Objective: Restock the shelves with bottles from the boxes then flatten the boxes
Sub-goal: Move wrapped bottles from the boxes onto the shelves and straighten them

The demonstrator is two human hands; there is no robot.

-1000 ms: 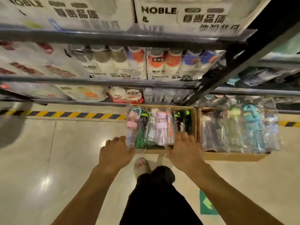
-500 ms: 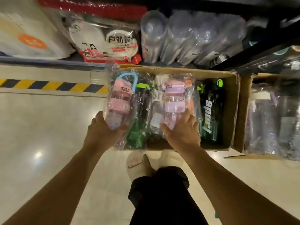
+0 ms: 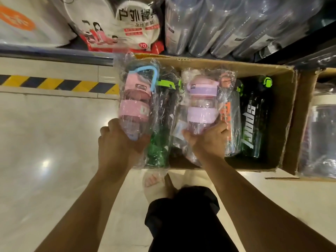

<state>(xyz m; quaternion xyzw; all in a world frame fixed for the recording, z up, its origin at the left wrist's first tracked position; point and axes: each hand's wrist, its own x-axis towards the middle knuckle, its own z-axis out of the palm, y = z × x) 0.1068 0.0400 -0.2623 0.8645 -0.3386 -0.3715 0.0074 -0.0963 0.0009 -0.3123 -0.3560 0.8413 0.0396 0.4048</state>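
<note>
head view: the left hand (image 3: 121, 142) grips the bottom end of a pink bottle (image 3: 134, 106) in clear wrap, fingers curled round its base. the right hand (image 3: 207, 140) grips the bottom end of a purple bottle (image 3: 200, 108) the same way. each bottle's long axis runs straight away from the hand that holds it, cap end far, base end near, toward the shelf (image 3: 54, 53) that lies beyond both hands. both bottles sit above the open cardboard box (image 3: 283, 113), the pink one over its left edge.

between the hands lies a green bottle (image 3: 160, 148), lower in the box. just right of the right hand lies an orange bottle (image 3: 229, 113), then a black bottle (image 3: 254, 115), both lengthwise like the held ones. beyond the right hand the shelf carries clear wrapped bottles (image 3: 209, 26); beyond the left, a printed bag (image 3: 127, 24).

as i judge it, the coming move is a lift and push forward along the bottles' own axis, caps leading. the right hand is nearer the clear bottles. loose wrap could snag on the box wall.
</note>
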